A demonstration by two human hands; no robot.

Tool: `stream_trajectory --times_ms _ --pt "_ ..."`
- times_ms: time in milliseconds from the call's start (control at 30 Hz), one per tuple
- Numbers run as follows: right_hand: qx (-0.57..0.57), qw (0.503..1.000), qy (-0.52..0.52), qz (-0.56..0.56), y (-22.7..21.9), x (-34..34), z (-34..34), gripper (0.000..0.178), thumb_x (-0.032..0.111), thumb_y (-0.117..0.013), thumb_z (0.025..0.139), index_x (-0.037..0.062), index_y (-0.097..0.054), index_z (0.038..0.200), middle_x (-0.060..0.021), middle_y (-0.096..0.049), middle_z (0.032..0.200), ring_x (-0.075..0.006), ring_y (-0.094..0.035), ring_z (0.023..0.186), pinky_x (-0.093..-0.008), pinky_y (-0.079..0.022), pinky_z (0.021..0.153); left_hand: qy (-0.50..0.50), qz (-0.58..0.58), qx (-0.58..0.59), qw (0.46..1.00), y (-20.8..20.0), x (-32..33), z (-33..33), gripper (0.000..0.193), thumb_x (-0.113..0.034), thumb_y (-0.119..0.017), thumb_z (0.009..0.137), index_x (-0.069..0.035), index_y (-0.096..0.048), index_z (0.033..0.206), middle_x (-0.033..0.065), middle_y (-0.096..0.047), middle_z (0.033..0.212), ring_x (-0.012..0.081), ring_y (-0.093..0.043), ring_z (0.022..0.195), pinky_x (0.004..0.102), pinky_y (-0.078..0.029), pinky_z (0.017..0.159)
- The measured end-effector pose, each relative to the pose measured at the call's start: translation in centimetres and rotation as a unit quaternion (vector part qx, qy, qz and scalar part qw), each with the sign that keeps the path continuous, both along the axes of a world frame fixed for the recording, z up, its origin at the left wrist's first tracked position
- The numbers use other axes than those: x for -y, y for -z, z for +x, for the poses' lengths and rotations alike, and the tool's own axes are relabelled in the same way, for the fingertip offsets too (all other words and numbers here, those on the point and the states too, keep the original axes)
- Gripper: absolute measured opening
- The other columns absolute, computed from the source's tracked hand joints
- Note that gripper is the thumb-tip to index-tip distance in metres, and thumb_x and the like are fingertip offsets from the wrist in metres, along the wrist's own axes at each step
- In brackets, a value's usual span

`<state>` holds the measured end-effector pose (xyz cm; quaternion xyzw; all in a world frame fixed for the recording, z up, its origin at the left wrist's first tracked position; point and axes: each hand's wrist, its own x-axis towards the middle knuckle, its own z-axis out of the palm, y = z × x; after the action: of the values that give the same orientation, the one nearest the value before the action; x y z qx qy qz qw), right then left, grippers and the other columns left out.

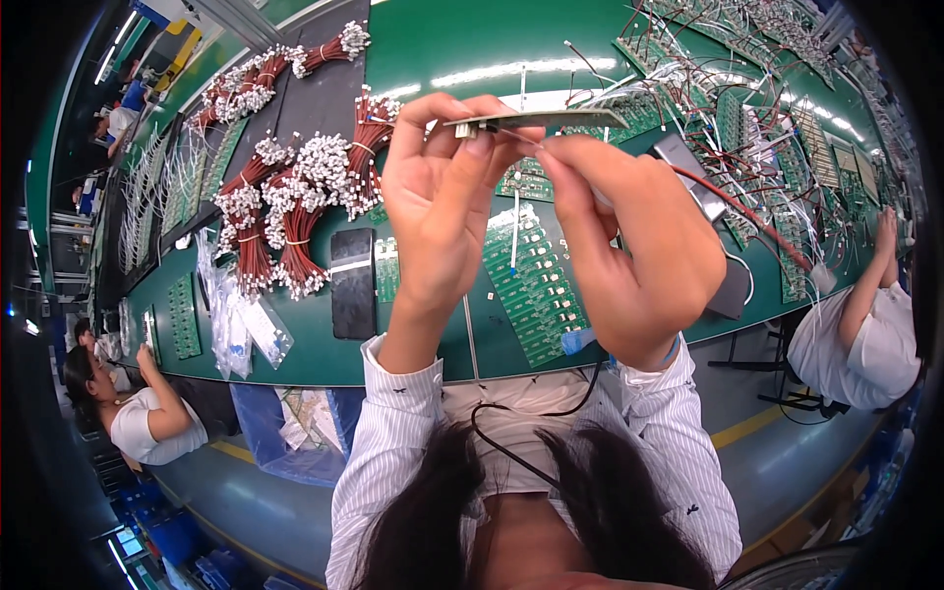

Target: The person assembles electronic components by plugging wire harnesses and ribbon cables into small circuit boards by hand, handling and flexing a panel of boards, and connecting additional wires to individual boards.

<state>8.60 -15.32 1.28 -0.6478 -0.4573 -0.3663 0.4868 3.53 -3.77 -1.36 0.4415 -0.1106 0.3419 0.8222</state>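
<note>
A thin green circuit board (pixel 580 119) is held up above the table, seen nearly edge-on with small parts on its underside at the left. The fingers and thumb of my left hand (pixel 433 197) grip its left end. My right hand (pixel 639 241) is closed in a pinch on a thin reddish wire (pixel 521 138) just under the board. Whether the wire's tip touches the board is too small to tell. Behind my right hand, a red cable bundle (pixel 742 213) runs toward the right. Below both hands lies a panel of small green circuit boards (pixel 536 295).
Tied bundles of red wires with white connectors (pixel 300 236) lie at left, beside a black block (pixel 352 310) and clear plastic bags (pixel 231 320). Wired boards (pixel 777 167) crowd the right. A blue-lined bin (pixel 275 452) stands below the table edge. Co-workers sit left (pixel 152 423) and right (pixel 851 344).
</note>
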Motion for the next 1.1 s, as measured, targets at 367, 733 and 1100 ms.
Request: stream_trajectory --times_ms 367,733,1100 --pt "0.015 1.0 -0.016 -0.016 0.22 -0.29 0.23 0.03 -0.003 -0.063 0.058 -0.0046 -0.057 0.087 -0.009 -0.053 0.064 -0.021 -0.051 0.052 -0.0291 -0.039 0.047 -0.029 0.02 -0.004 0.999 -0.12 0.3 0.01 0.019 0.0 -0.048 0.087 -0.001 -0.039 0.103 0.0162 -0.053 0.101 0.0247 -0.056 0.093 0.0351 -0.047 0.084" --pt "-0.011 1.0 -0.02 -0.017 0.22 -0.32 0.23 0.026 -0.006 -0.066 0.062 -0.0036 -0.058 0.086 -0.0085 -0.055 0.064 -0.0207 -0.05 0.051 -0.0301 -0.038 0.046 -0.102 0.105 0.013 0.989 -0.08 0.16 0.14 0.018 0.005 -0.046 0.086 0.0 -0.039 0.102 0.0168 -0.053 0.097 0.0218 -0.056 0.089 0.0339 -0.048 0.082" --pt "0.007 1.0 -0.027 -0.011 0.24 -0.54 0.4 0.025 -0.007 -0.067 0.062 -0.0036 -0.058 0.085 -0.0085 -0.056 0.065 -0.0206 -0.05 0.051 -0.0293 -0.037 0.045 -0.131 0.118 0.025 0.984 -0.12 0.2 0.08 0.018 0.006 -0.046 0.086 0.001 -0.039 0.102 0.0164 -0.053 0.098 0.0203 -0.056 0.089 0.0323 -0.048 0.082"
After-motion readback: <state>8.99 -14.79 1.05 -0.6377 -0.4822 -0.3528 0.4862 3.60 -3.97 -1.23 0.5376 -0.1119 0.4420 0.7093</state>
